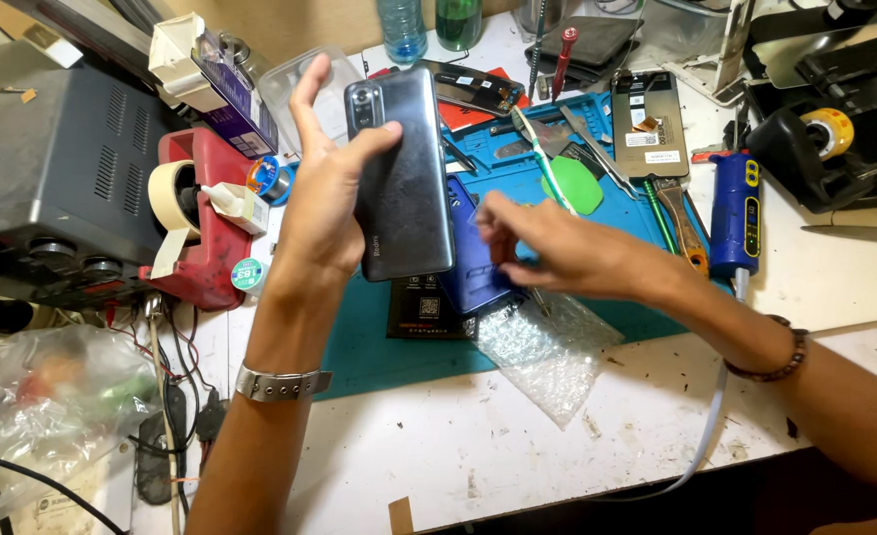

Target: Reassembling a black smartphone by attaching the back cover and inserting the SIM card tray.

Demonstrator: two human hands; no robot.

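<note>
Phone (402,178) raised off the worktop (518,446) in the left hand (322,198), dark glossy back and camera cluster turned up toward the head camera; gripped along the long edges, thumb on the right side and fingers spread behind the left, so that the back stays bare and open to view; tilted slightly, camera end away from the body, lower end over the blue mat (389,347).

Right hand (557,253) stretched across from the right, low over the mat, fingertips pinched together on something small beside a blue cover (473,258); cannot tell what sits in the pinch, the hand being blurred; cover lying partly under the phone's lower edge, just beside a dark flat battery-like piece (427,309).

Sheet of bubble wrap (543,347) spread on the near edge of the mat, right under the right wrist, close enough to serve as padding. Tools kept within reach on the far half of the mat: green pick (577,183), toothbrush (538,149), tweezers (597,149), bare screen panel (649,124); blue electric screwdriver (736,213) parked off to the right; red tape dispenser (201,213) off to the left.
</note>
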